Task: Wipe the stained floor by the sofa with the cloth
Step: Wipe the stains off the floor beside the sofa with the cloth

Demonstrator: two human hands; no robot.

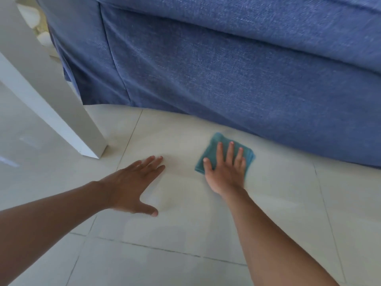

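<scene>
The folded teal cloth (pixel 214 150) is lying flat on the pale tiled floor (pixel 278 193), just in front of the blue sofa (pixel 237 75), and your right hand (pixel 225 172) is pressing down on it with fingers spread, not gripping. Your left hand (pixel 132 184) is resting open, fingers extended, on bare tile beside it, near the white table leg (pixel 68 112).

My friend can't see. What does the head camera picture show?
A right hand presses a folded teal cloth flat on the pale tiled floor beside a blue sofa. The left hand is spread open nearby.
</scene>
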